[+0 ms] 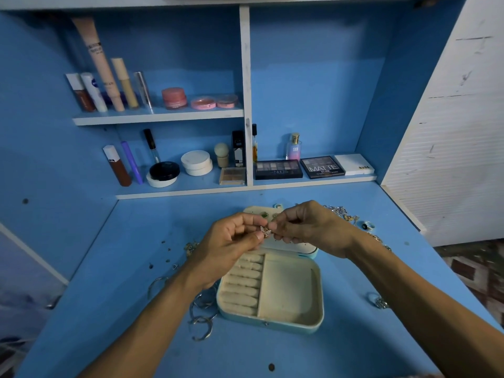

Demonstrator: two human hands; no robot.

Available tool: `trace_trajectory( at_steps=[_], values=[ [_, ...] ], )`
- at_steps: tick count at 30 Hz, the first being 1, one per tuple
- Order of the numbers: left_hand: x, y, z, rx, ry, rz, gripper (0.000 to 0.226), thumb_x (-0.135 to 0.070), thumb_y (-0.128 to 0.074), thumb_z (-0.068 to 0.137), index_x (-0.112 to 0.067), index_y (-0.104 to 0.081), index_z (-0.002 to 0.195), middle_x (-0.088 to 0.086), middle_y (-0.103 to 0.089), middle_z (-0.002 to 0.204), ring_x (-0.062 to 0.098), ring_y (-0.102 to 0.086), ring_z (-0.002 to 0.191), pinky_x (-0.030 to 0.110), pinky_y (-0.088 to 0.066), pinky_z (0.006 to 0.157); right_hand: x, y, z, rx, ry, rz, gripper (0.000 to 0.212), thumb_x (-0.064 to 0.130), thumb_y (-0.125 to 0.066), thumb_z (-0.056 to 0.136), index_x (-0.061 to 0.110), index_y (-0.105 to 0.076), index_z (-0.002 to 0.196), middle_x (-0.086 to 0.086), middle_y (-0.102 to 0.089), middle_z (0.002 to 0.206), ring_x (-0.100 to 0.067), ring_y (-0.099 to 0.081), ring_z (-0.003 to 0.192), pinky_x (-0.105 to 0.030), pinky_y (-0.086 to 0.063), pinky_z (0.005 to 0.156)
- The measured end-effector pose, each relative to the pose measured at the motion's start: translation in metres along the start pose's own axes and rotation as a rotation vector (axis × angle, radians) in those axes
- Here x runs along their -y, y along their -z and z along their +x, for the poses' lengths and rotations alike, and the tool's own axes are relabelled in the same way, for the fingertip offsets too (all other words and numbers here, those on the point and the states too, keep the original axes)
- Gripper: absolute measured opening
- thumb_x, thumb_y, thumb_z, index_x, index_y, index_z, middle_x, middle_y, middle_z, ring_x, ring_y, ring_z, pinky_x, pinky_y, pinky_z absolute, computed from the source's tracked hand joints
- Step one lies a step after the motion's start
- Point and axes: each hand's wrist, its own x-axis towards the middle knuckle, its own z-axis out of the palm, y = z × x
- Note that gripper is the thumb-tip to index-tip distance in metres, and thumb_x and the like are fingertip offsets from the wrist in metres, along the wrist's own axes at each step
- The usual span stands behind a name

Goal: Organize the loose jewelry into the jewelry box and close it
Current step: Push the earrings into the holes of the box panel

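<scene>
1. Jewelry box (pixel 289 293): lying open on the blue desk (pixel 354 339), directly below the hands and slightly nearer the body. Showing its divider running near to far, with ring rolls (pixel 242 282) on the left and a plain compartment (pixel 286 287) on the right.
2. Pinching one small sparkly piece (pixel 265 231) between both hands, above the hinge end of the tray. Left hand (pixel 231 241) gripping with thumb and curled fingers from the left, right hand (pixel 308 227) closing its fingertips on it from the right.
3. Judging the coming move as down and back toward the body, with the left hand sitting nearer the ring rolls and the right nearer the plain compartment.
4. Failing to tell whether the piece is a ring, earring or pendant: too small. Seeing the lid (pixel 305 248) only in slivers behind the hands. Glimpsing loose chains (pixel 341 212) past the right wrist and bangles (pixel 201 315) partly under the left forearm.
</scene>
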Motion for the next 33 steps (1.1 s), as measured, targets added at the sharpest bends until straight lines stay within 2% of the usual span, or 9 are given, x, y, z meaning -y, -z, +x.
trace_trajectory(
  at_steps=[3,7,12,16,22,26,28,30,33],
  values=[
    [-0.001,-0.001,0.001,-0.042,0.002,-0.026,0.021,0.001,-0.064,0.094,-0.013,-0.071,0.108,0.010,-0.075,0.098,0.014,-0.067,0.090,0.028,-0.057,0.087,-0.001,0.002,0.000,0.010,0.000,0.082,0.016,0.019,-0.076,0.085,0.009,-0.078,0.098,-0.003,-0.072,0.081,-0.008,-0.058,0.071,-0.030,-0.047,0.074],
    [-0.001,-0.004,0.002,-0.067,0.019,-0.076,0.019,0.001,-0.065,0.092,-0.011,-0.071,0.106,0.009,-0.076,0.097,0.015,-0.069,0.087,0.028,-0.057,0.086,0.000,0.002,0.001,-0.038,0.100,-0.013,0.011,0.007,-0.075,0.086,0.009,-0.079,0.096,-0.018,-0.073,0.090,-0.014,-0.058,0.075,-0.031,-0.048,0.077],
    [0.000,-0.005,0.004,-0.090,0.028,-0.095,0.020,0.000,-0.067,0.091,-0.010,-0.071,0.108,0.008,-0.077,0.101,0.020,-0.072,0.095,0.032,-0.058,0.090,-0.004,-0.004,0.003,-0.165,0.252,-0.302,0.011,0.016,-0.074,0.090,0.014,-0.079,0.099,0.003,-0.076,0.085,-0.005,-0.066,0.074,-0.023,-0.055,0.074],
    [0.002,-0.005,0.008,-0.105,0.035,-0.131,0.019,0.003,-0.065,0.092,-0.007,-0.070,0.107,0.011,-0.076,0.099,0.021,-0.070,0.092,0.036,-0.059,0.091,-0.008,-0.010,0.004,-0.303,0.378,-0.533,0.009,0.018,-0.072,0.091,0.019,-0.078,0.098,0.011,-0.067,0.084,-0.005,-0.061,0.073,-0.015,-0.047,0.068],
    [0.004,-0.008,0.015,-0.098,0.045,-0.124,0.017,0.004,-0.063,0.094,-0.008,-0.071,0.103,0.009,-0.074,0.093,0.020,-0.067,0.089,0.033,-0.059,0.086,-0.019,-0.016,0.005,-0.394,0.514,-0.642,0.011,0.019,-0.067,0.093,0.018,-0.074,0.102,0.005,-0.060,0.081,-0.006,-0.054,0.071,-0.017,-0.044,0.068],
    [0.003,-0.011,0.019,-0.098,0.050,-0.131,0.017,0.006,-0.062,0.094,-0.007,-0.071,0.101,0.008,-0.073,0.091,0.020,-0.067,0.088,0.035,-0.059,0.090,-0.022,-0.018,0.004,-0.435,0.537,-0.670,0.012,0.017,-0.066,0.095,0.015,-0.073,0.105,0.009,-0.056,0.085,0.000,-0.048,0.072,-0.013,-0.040,0.070],
    [0.002,-0.013,0.020,-0.111,0.056,-0.150,0.017,0.006,-0.062,0.093,-0.006,-0.072,0.101,0.012,-0.073,0.092,0.022,-0.068,0.088,0.037,-0.059,0.091,-0.023,-0.019,0.002,-0.468,0.550,-0.686,0.013,0.016,-0.066,0.095,0.014,-0.073,0.105,0.006,-0.059,0.087,-0.003,-0.051,0.072,-0.018,-0.045,0.069],
    [0.001,-0.015,0.021,-0.112,0.065,-0.173,0.016,0.006,-0.062,0.094,-0.004,-0.072,0.102,0.016,-0.073,0.095,0.022,-0.070,0.087,0.035,-0.060,0.088,-0.024,-0.018,0.000,-0.479,0.551,-0.690,0.012,0.016,-0.066,0.094,0.013,-0.073,0.104,0.003,-0.062,0.088,-0.007,-0.054,0.072,-0.022,-0.047,0.068],
    [-0.001,-0.017,0.021,-0.088,0.082,-0.162,0.014,-0.002,-0.060,0.097,-0.006,-0.072,0.104,0.011,-0.073,0.091,0.020,-0.070,0.083,0.034,-0.060,0.082,-0.024,-0.015,-0.003,-0.460,0.534,-0.679,0.012,0.016,-0.066,0.094,0.013,-0.073,0.103,0.003,-0.061,0.087,-0.006,-0.052,0.072,-0.019,-0.045,0.068]
  ],
)
